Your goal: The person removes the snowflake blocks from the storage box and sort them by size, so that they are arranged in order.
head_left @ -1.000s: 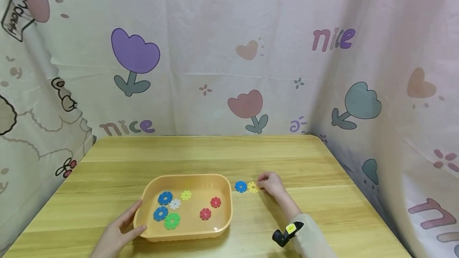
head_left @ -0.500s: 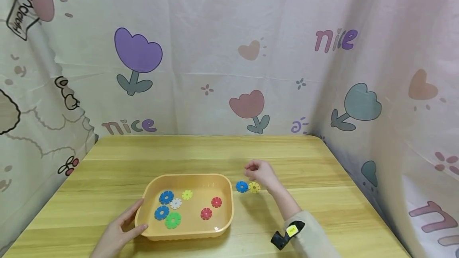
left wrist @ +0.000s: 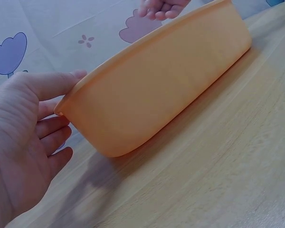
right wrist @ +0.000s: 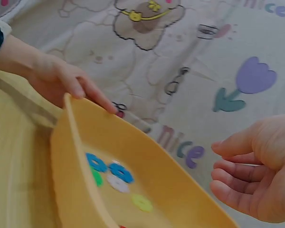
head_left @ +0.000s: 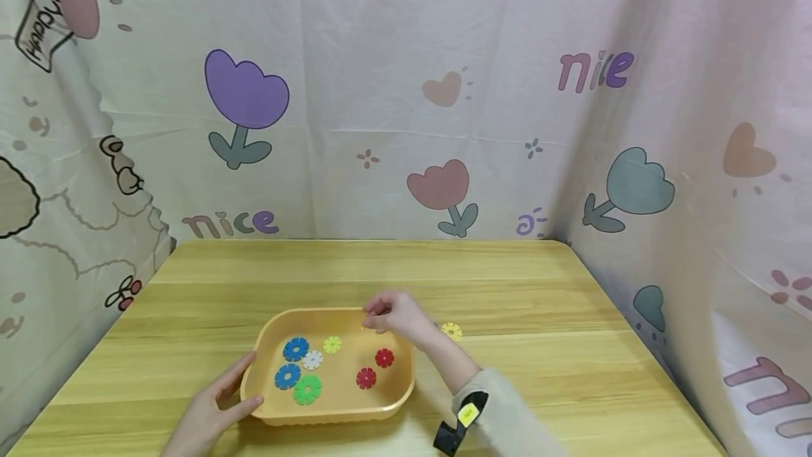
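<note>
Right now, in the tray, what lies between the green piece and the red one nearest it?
Nothing: the head view shows bare tray floor all the way from the green piece to that red piece.

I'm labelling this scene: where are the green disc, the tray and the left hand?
Green disc (head_left: 307, 396), head view: just below its centre.
Tray (head_left: 339, 392), head view: bare floor.
Left hand (left wrist: 20, 137), left wrist view: palm.

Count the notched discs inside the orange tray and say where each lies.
7. Left half: two blue discs, a white disc beside them, and a green disc nearer the front. Back middle: a yellow disc. Right half: two red discs. The right hand may hide others.
</note>
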{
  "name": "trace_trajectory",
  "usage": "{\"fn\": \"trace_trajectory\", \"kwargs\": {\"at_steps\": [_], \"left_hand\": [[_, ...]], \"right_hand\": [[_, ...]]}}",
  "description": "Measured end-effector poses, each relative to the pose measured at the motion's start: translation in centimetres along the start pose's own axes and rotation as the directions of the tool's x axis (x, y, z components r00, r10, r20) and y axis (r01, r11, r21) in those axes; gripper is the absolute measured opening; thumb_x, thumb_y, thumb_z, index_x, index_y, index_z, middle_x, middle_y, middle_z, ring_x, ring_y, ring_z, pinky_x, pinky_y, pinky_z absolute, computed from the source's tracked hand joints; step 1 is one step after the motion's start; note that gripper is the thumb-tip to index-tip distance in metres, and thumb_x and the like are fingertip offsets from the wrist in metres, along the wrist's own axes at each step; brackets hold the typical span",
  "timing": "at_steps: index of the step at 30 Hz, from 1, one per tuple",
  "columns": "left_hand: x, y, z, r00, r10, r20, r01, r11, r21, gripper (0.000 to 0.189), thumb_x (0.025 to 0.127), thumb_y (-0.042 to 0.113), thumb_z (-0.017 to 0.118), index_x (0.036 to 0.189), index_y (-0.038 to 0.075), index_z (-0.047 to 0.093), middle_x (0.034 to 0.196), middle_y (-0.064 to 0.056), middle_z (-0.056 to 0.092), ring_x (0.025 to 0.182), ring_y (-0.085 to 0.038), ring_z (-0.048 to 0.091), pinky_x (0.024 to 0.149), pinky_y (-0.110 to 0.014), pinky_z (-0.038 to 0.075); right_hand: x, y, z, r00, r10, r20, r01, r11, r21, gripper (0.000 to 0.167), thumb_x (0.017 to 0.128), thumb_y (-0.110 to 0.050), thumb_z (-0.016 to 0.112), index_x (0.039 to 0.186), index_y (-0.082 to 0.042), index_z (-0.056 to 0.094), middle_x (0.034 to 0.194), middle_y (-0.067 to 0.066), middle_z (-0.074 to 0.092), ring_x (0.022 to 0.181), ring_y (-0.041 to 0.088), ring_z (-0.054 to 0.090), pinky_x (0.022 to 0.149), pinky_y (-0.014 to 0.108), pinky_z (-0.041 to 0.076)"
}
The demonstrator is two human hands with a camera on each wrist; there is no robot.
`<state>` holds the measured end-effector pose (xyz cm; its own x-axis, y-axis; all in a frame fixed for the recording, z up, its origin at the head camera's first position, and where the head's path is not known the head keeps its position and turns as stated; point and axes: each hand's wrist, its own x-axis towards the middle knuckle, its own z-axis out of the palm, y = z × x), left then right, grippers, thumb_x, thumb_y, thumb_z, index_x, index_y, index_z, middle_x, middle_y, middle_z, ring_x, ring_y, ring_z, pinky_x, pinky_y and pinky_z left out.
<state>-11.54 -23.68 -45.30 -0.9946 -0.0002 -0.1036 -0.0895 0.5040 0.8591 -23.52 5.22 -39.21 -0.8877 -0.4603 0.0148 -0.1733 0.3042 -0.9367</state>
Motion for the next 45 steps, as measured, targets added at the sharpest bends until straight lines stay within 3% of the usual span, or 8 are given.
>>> {"fn": "trace_trajectory", "kwargs": {"at_steps": [6, 9, 12, 16, 22, 30, 38, 45], "left_hand": [[0.3, 0.2, 0.0, 1.000, 0.001, 0.014, -0.001, 1.000, -0.010, 0.074, 0.088, 0.028, 0.064, 0.146, 0.001, 0.025, 0.146, -0.027, 0.022, 0.129, -0.041, 0.028, 0.100, -0.048, 0.033], [0.4, 0.1, 0.0, 1.000, 0.008, 0.016, -0.008, 1.000, -0.005, 0.074, 0.088, 0.028, 0.064, 0.145, 0.001, 0.026, 0.146, -0.027, 0.023, 0.128, -0.041, 0.029, 0.099, -0.045, 0.036], [0.5, 0.1, 0.1, 1.000, 0.026, 0.006, -0.026, 1.000, 0.007, 0.073, 0.088, 0.027, 0.065, 0.145, 0.001, 0.027, 0.145, -0.027, 0.024, 0.127, -0.040, 0.031, 0.094, -0.031, 0.043], [0.5, 0.0, 0.1, 0.999, 0.046, -0.007, -0.046, 0.999, 0.015, 0.072, 0.088, 0.026, 0.065, 0.144, 0.001, 0.029, 0.144, -0.027, 0.027, 0.126, -0.038, 0.032, 0.086, -0.013, 0.040], [0.6, -0.2, 0.1, 0.999, 0.046, -0.013, -0.046, 0.999, 0.026, 0.072, 0.087, 0.026, 0.066, 0.144, 0.001, 0.030, 0.144, -0.027, 0.028, 0.125, -0.039, 0.033, 0.085, -0.013, 0.038], [0.7, -0.4, 0.2, 0.998, 0.055, -0.019, -0.055, 0.998, 0.021, 0.071, 0.087, 0.024, 0.066, 0.144, 0.000, 0.030, 0.143, -0.027, 0.029, 0.124, -0.038, 0.033, 0.084, -0.013, 0.040], [0.6, -0.9, 0.1, 1.000, 0.004, 0.013, -0.004, 1.000, -0.003, 0.075, 0.087, 0.025, 0.067, 0.145, 0.000, 0.027, 0.145, -0.025, 0.026, 0.127, -0.035, 0.027, 0.084, -0.012, 0.040], [0.7, -0.8, -0.2, 0.998, -0.042, 0.036, 0.041, 0.999, 0.020, 0.077, 0.087, 0.028, 0.066, 0.146, 0.002, 0.025, 0.146, -0.024, 0.024, 0.128, -0.035, 0.025, 0.085, -0.013, 0.041]], "right_hand": [[0.7, -0.4, 2.8, 0.998, 0.012, 0.061, -0.010, 0.999, -0.032, 0.017, 0.081, -0.003, 0.070, 0.096, 0.002, 0.065, 0.076, 0.001, 0.060, 0.074, 0.024, 0.062, 0.066, 0.034, 0.055], [0.9, -0.4, 4.1, 0.996, 0.017, 0.086, -0.013, 0.999, -0.051, 0.019, 0.080, -0.004, 0.072, 0.096, 0.002, 0.065, 0.074, -0.001, 0.060, 0.067, 0.015, 0.060, 0.063, 0.032, 0.055], [1.1, -0.4, 5.3, 0.994, 0.040, 0.105, -0.034, 0.998, -0.055, 0.022, 0.078, -0.005, 0.073, 0.097, 0.004, 0.065, 0.072, -0.002, 0.060, 0.063, 0.013, 0.058, 0.062, 0.034, 0.054], [1.4, 0.0, 6.6, 0.989, 0.064, 0.134, -0.052, 0.995, -0.090, 0.023, 0.076, -0.007, 0.076, 0.094, 0.002, 0.065, 0.069, -0.004, 0.058, 0.058, 0.011, 0.053, 0.058, 0.030, 0.052], [1.4, 1.2, 8.1, 0.983, 0.051, 0.176, -0.015, 0.980, -0.200, 0.020, 0.075, -0.008, 0.077, 0.090, -0.002, 0.066, 0.068, -0.007, 0.055, 0.059, 0.004, 0.048, 0.054, 0.017, 0.043], [1.2, 2.4, 9.1, 0.973, 0.099, 0.208, -0.048, 0.970, -0.239, 0.019, 0.072, -0.004, 0.079, 0.085, -0.004, 0.064, 0.065, -0.007, 0.052, 0.055, 0.004, 0.045, 0.049, 0.016, 0.038], [1.2, 2.5, 9.8, 0.971, 0.038, 0.234, 0.069, 0.901, -0.429, 0.021, 0.070, -0.010, 0.081, 0.084, -0.006, 0.066, 0.066, -0.010, 0.050, 0.061, 0.000, 0.043, 0.058, 0.012, 0.038], [1.2, 2.5, 10.2, 0.958, 0.031, 0.284, 0.113, 0.872, -0.477, 0.027, 0.068, -0.010, 0.083, 0.089, -0.006, 0.066, 0.069, -0.009, 0.053, 0.063, -0.001, 0.044, 0.061, 0.010, 0.040]]}}
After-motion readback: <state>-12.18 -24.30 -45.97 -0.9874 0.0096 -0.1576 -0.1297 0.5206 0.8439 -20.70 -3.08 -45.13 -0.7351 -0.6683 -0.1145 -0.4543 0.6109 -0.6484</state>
